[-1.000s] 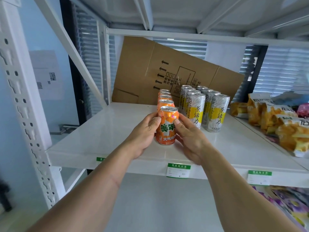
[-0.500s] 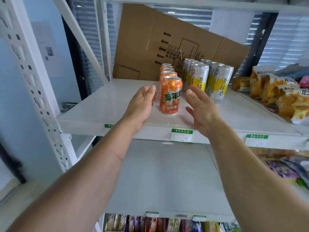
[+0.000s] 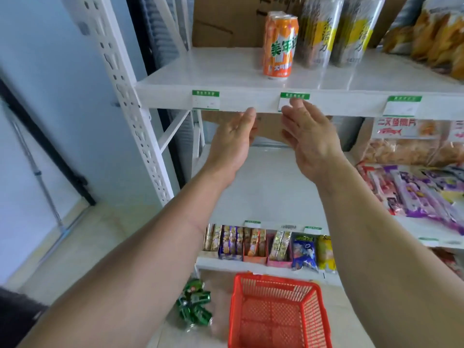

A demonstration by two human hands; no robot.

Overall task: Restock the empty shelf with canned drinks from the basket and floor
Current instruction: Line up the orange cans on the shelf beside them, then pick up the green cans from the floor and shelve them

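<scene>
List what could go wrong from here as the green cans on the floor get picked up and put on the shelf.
1. The orange can stands near the shelf's front edge; a careless reach past it could knock it off.
2. The green cans lie in a loose heap on the floor and may roll when grabbed.
3. The red basket sits right beside them, looks empty, and could be bumped. Both the left hand and the right hand are empty.

The orange can [image 3: 279, 45] reads "美年达", and the silver cans [image 3: 316, 33] show "活力".
</scene>
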